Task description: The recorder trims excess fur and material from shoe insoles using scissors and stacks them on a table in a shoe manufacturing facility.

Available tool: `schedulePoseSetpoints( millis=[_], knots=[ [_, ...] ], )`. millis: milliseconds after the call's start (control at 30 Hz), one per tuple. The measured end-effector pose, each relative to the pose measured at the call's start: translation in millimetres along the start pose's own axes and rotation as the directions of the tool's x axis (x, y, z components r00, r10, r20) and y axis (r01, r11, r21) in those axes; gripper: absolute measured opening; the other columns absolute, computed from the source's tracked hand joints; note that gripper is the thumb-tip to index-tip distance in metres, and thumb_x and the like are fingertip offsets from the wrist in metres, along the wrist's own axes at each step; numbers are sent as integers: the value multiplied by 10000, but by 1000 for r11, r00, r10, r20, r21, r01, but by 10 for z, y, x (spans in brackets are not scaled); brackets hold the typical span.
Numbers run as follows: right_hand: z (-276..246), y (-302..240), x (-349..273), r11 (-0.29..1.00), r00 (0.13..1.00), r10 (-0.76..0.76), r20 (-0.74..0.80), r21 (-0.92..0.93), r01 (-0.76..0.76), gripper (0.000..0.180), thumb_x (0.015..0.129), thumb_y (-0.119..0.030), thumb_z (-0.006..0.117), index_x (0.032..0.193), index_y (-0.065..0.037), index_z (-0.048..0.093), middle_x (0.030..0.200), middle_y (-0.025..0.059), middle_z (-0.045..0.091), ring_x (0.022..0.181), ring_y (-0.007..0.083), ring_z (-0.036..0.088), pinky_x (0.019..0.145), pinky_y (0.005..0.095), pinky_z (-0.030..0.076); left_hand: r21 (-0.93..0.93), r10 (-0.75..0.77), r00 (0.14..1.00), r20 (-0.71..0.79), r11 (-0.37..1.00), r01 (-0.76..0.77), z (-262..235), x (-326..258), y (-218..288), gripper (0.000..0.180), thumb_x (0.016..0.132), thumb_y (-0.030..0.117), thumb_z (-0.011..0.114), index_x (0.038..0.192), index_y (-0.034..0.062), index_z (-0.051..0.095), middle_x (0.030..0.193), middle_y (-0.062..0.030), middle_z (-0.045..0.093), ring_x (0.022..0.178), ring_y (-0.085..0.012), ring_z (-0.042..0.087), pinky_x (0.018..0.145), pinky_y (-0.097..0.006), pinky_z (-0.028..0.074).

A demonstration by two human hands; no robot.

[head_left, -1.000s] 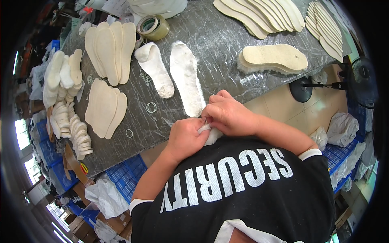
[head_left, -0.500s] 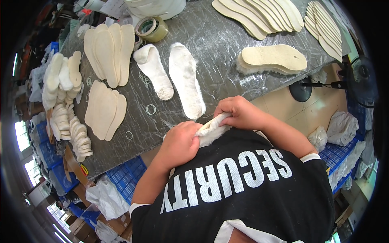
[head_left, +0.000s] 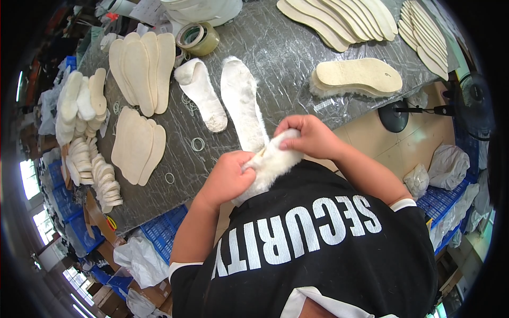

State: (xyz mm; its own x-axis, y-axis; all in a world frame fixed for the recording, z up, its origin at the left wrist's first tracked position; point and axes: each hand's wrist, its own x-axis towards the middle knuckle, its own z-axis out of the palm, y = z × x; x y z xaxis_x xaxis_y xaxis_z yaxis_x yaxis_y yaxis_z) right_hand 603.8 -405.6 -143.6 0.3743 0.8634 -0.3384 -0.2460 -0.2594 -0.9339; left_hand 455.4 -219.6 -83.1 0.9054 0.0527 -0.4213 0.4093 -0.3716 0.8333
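Observation:
Close to my chest, at the table's near edge, both hands grip a white fluffy fleece insole (head_left: 274, 168). My left hand (head_left: 229, 177) is closed on its left part, thumb on the fleece. My right hand (head_left: 307, 139) pinches the far right end between thumb and fingers. The fleece side faces up, and a narrow cream edge shows between the hands. Just beyond, a white insole (head_left: 241, 100) lies on the table, its near end partly hidden by what I hold. A second white insole (head_left: 203, 94) lies to its left.
Fanned cream insoles (head_left: 142, 71) and a shorter cream group (head_left: 135, 146) lie on the left of the plastic-covered table (head_left: 275, 50). Tape rolls (head_left: 199, 38) stand at the back. A fleece-edged insole stack (head_left: 359, 75) and more fanned insoles (head_left: 339, 21) are on the right. Rubber bands (head_left: 197, 143) lie about.
Both hands have moved slightly up the picture, and the insole has turned so that more of its fleece shows. It now overlaps the near end of the insole on the table.

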Motion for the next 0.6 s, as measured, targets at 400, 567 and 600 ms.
schedulePoseSetpoints(
  millis=[400,567,600],
  knots=[
    [440,28,199,811,984,-16,-180,573,118,240,837,30,617,1077,34,624,1016,95,678,903,134,647,815,294,521,-575,-172,938,-302,817,-36,192,256,-154,208,796,3,596,982,-72,652,868,-64,675,738,-77,609,657,-227,489],
    [465,-10,159,866,979,-13,-206,486,114,231,844,12,624,1075,27,628,1009,89,678,902,127,641,812,288,517,-658,-212,953,-218,753,18,142,238,-143,217,786,-3,588,980,-74,653,872,-65,672,744,-83,613,654,-232,491],
    [470,-22,147,886,979,-40,-201,445,128,230,844,7,627,1074,24,629,1007,87,678,905,127,639,812,288,516,-634,-198,960,-200,773,28,126,229,-128,210,788,3,588,973,-69,655,858,-60,671,738,-81,606,650,-236,487]
  ],
)
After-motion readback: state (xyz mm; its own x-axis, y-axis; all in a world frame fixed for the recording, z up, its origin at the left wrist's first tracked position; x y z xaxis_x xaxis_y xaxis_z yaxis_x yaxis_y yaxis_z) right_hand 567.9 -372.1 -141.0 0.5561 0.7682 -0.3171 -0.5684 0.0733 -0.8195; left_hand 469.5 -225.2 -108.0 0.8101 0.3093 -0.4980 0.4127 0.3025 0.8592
